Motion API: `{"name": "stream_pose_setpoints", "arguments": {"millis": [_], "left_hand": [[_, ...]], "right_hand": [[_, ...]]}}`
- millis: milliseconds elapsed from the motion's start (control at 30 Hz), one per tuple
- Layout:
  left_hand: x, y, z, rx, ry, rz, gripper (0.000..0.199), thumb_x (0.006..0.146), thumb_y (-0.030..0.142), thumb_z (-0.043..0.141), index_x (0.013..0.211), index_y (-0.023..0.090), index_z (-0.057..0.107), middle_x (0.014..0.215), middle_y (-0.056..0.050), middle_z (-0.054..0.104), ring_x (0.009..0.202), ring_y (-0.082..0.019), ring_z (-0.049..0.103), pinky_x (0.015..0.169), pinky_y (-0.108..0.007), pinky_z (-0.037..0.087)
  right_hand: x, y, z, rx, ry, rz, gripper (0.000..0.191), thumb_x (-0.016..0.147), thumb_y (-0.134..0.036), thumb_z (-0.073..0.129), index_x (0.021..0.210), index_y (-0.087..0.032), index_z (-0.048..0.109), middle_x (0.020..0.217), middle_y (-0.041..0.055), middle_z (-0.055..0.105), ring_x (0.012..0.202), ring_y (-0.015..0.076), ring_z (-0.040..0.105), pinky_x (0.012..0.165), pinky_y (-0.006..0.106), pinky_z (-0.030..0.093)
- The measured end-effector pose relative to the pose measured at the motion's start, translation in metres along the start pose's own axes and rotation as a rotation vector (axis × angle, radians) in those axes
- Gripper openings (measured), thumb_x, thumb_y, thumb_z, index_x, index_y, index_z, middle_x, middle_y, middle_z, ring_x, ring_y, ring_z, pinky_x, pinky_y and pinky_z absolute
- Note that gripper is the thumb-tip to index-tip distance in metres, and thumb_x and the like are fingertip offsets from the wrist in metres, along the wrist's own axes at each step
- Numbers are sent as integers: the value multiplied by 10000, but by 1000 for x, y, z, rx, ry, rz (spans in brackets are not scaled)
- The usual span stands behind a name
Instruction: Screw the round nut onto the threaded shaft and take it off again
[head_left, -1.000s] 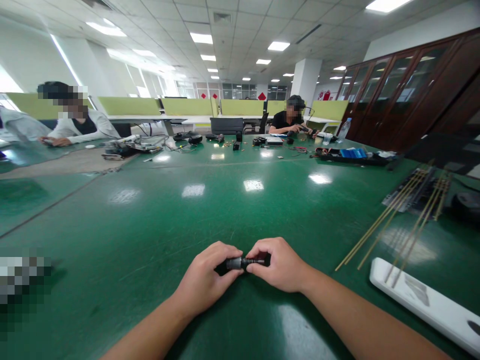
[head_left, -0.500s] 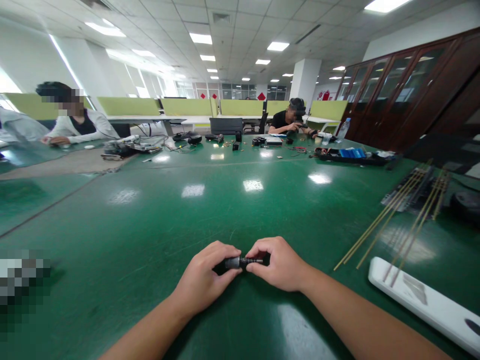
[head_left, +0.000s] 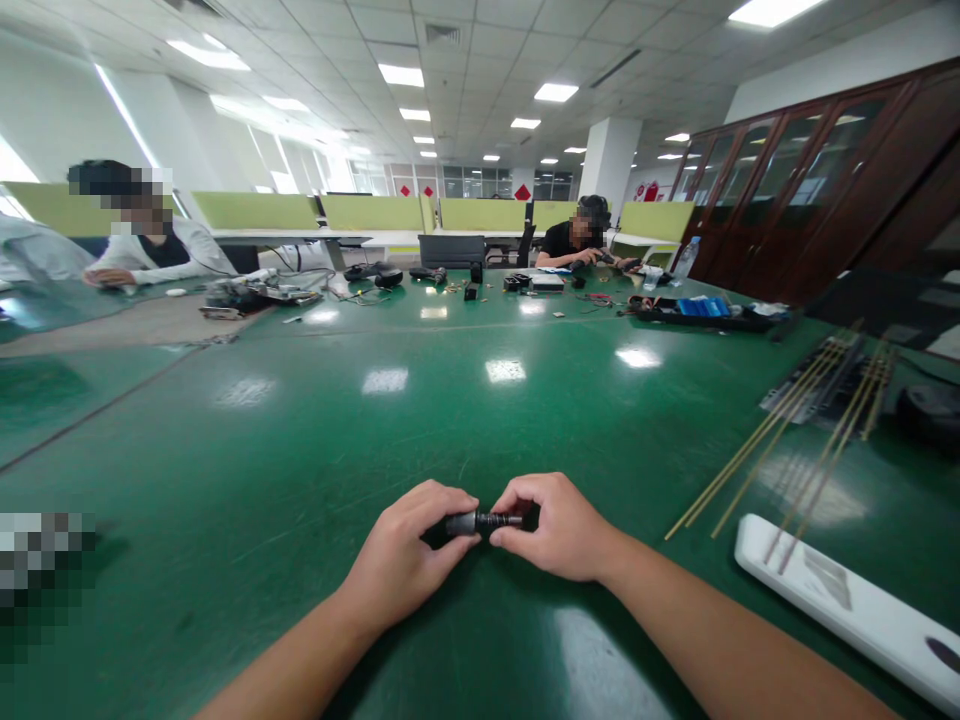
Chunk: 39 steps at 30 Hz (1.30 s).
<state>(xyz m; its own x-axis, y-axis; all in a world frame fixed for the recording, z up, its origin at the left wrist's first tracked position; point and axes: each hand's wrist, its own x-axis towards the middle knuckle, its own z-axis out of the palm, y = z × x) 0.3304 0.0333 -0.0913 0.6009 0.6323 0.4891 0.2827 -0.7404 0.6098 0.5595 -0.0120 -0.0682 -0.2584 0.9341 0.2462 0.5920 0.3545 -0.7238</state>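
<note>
Just above the green tabletop [head_left: 450,430], both hands pinch one small part. My left hand [head_left: 405,555] is closed on its smooth grey cylinder [head_left: 462,523], thumb below and fingers above. From the cylinder's right end runs a dark, ridged shaft [head_left: 493,520] with a thin metal tip. My right hand [head_left: 556,528] is closed around that shaft's tip end, thumb and forefinger pinching it. The part lies level, pointing left to right, and my fingers cover both of its ends.
Right of my arm lies a long white casing [head_left: 832,590], with thin brass-coloured rods [head_left: 765,440] reaching over it. Farther back are a black tray [head_left: 690,315] with blue packets, a water bottle [head_left: 686,258] and cables. Two people sit at the far side.
Both hands keep their pinch on the part with hardly any movement. The view has shifted very slightly. Across the table, the right-hand person's hands have moved a little.
</note>
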Motion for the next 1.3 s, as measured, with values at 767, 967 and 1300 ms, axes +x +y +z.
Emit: {"name": "stream_pose_setpoints", "arguments": {"millis": [767, 967, 1300], "left_hand": [[0, -5, -1, 39, 24, -10, 308, 857, 173, 698, 1139, 276, 629, 1053, -29, 654, 983, -193, 611, 870, -349, 506], [0, -6, -3, 48, 35, -13, 291, 858, 181, 698, 1130, 266, 637, 1052, -42, 658, 980, -203, 615, 868, -357, 509], [0, -8, -4, 57, 52, -13, 275, 868, 210, 698, 1132, 260, 639, 1054, -46, 656, 985, -204, 615, 874, -361, 511]], "right_hand": [[1, 7, -1, -9, 13, 21, 70, 785, -248, 700, 836, -200, 708, 735, -8, 678, 658, 129, 606, 625, 242, 439], [0, 8, -1, 4, 19, 26, 67, 790, -247, 696, 835, -199, 706, 731, -6, 679, 644, 127, 605, 610, 240, 441], [1, 7, -2, 9, 36, 47, 69, 792, -258, 698, 826, -198, 705, 727, -5, 687, 639, 127, 619, 619, 243, 459]]}}
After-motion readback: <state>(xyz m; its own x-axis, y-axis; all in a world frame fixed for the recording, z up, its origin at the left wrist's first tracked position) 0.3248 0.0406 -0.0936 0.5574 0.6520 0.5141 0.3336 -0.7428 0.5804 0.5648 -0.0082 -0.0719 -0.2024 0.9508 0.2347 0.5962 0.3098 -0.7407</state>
